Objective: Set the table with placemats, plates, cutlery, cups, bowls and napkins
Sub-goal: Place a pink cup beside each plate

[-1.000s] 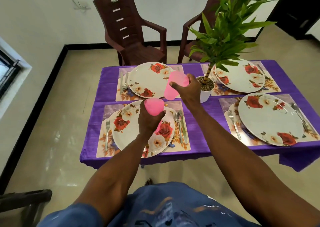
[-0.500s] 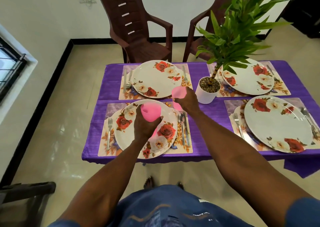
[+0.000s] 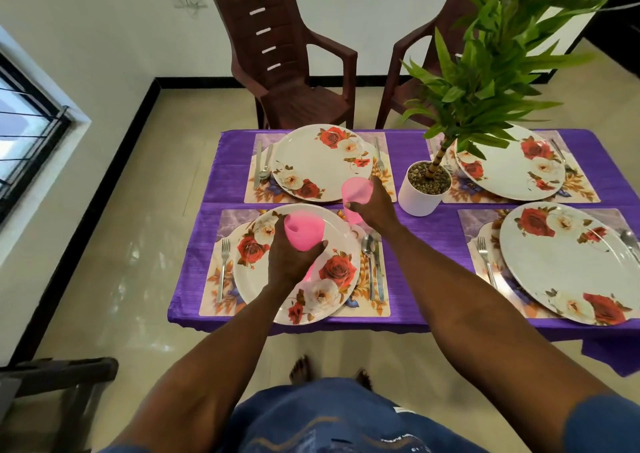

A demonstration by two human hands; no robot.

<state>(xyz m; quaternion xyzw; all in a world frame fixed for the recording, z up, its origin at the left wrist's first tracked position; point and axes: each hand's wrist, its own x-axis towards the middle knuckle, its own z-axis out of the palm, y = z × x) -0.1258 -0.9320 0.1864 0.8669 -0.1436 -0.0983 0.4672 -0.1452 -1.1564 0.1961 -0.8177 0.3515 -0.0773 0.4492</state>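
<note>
You were on cups: right hand (image 3: 375, 206) gripped a cup (image 3: 356, 198) mid-frame, left hand (image 3: 291, 262) gripped another (image 3: 304, 230). Next needed bare mat (image 3: 377, 309) corner, I'd guess.

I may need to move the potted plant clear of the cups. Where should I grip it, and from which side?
Grip the white pot round its smooth round wall, below the rim, coming in from the near left side. The leaves lean up and right over the far right plate, so that side and the top look crowded.
</note>
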